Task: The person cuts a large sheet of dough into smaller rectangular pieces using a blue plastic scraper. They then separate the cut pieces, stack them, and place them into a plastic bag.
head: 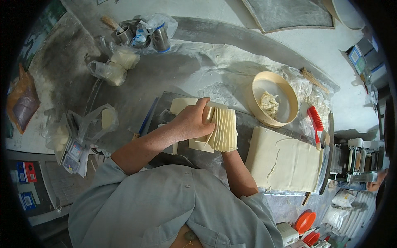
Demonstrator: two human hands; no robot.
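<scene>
My left hand [195,121] grips the left side of a stack of pale yellow dough wrappers [225,130], thumb and fingers around its edge. The wrappers stand fanned in loose leaves. My right hand [229,153] is at the stack's near right end, mostly hidden beneath it, and appears to hold it from below. More cut dough pieces [201,146] lie on the dark board under my hands, and another pale piece [182,104] shows beyond my left wrist. To the right rests a thick layered dough sheet [285,161] with a wavy crease across its top.
A round sieve [252,96] holding dough scraps stands beyond the dough sheet. Nearby are a red brush [315,119] and plastic sheeting [299,85]. A blue-edged blade-like tool [149,114] lies left of the board. Bagged dough [116,69] and a metal canister [160,38] sit farther back.
</scene>
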